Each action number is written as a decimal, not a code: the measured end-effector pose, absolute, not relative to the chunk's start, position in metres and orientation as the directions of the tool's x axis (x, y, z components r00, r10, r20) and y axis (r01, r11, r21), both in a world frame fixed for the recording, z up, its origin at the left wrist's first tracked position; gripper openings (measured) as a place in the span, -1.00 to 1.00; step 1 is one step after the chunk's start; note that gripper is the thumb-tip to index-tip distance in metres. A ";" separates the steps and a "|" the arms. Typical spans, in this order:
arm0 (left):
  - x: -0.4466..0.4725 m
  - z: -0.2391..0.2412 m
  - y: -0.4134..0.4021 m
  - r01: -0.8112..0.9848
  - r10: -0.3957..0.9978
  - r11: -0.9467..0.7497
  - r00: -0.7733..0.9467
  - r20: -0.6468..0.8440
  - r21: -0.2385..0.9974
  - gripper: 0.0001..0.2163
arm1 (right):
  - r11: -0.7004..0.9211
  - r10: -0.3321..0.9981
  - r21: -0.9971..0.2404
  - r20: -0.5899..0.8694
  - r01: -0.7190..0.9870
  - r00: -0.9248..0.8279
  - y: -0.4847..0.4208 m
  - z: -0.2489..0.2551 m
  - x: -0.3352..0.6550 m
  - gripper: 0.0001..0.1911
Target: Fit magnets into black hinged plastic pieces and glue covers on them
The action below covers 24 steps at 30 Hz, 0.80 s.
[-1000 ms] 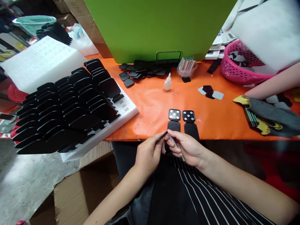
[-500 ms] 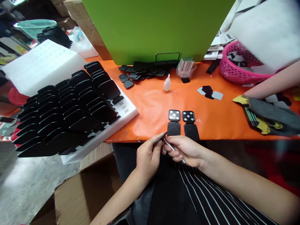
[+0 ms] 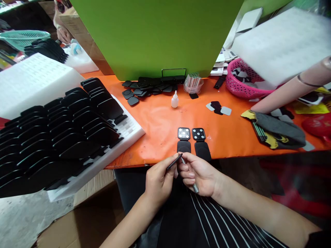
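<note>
My left hand [image 3: 158, 181] pinches a thin black plate [image 3: 174, 162], seen nearly edge-on at the table's front edge. In my right hand [image 3: 200, 174] is a slim silver ridged rod [image 3: 196, 187], like a stack of small discs. Its upper end meets or nearly meets the plate; the fingers hide the exact contact. Just beyond my hands, two hinged black pieces lie unfolded: the left piece [image 3: 183, 133] and the right piece [image 3: 198, 134]. Each has several pale round discs on its far square half. A small white dropper bottle [image 3: 174, 100] stands farther back.
A white foam tray [image 3: 133, 129] packed with upright black plates stands at left. Loose black pieces [image 3: 147, 86] lie before a green board [image 3: 155, 38]. Wrapped silver rods [image 3: 192, 83], square pads [image 3: 226, 111], a pink basket [image 3: 248, 93] and a grey cloth bundle [image 3: 281, 127] are toward the right.
The camera view has shifted, so the table items appear farther left and lower. Both hands keep their hold, the right fingers and rod slightly re-angled. A person's hand now shows at upper left.
</note>
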<state>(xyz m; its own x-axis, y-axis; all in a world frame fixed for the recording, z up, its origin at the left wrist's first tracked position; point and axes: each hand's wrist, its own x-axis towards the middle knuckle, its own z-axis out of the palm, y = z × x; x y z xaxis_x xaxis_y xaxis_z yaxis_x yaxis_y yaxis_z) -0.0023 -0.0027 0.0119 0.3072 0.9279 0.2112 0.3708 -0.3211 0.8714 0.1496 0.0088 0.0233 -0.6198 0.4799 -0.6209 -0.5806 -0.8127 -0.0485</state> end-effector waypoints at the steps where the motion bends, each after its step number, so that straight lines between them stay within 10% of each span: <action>1: -0.001 0.011 0.001 0.371 0.943 -0.271 0.286 0.169 0.888 -0.74 | -0.802 0.512 -0.093 -0.615 -0.590 -0.599 0.006 0.023 0.153 -0.75; 10: -0.004 -0.041 0.095 0.085 0.980 0.197 0.001 -0.198 0.977 -0.69 | -0.605 0.704 -0.705 -0.691 -0.371 0.163 -0.069 -0.053 0.238 -0.77; 19: 0.018 -0.060 0.120 0.204 0.981 0.187 0.019 -0.195 0.961 -0.66 | -0.491 0.746 -0.834 -0.552 -0.251 0.374 -0.058 -0.082 0.265 -0.73; 24: 0.025 -0.056 0.125 0.368 1.000 0.027 0.003 -0.030 0.929 -0.62 | -0.577 0.793 -0.778 -0.462 0.247 0.398 -0.063 -0.067 0.303 -0.69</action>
<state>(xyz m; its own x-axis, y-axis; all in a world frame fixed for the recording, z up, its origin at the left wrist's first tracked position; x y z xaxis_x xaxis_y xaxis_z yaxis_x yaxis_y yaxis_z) 0.0252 0.1247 -0.0561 0.0029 0.9996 -0.0298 0.3680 0.0267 0.9294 0.3034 -0.0634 -0.0668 0.3975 0.7928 -0.4620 0.2469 -0.5773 -0.7783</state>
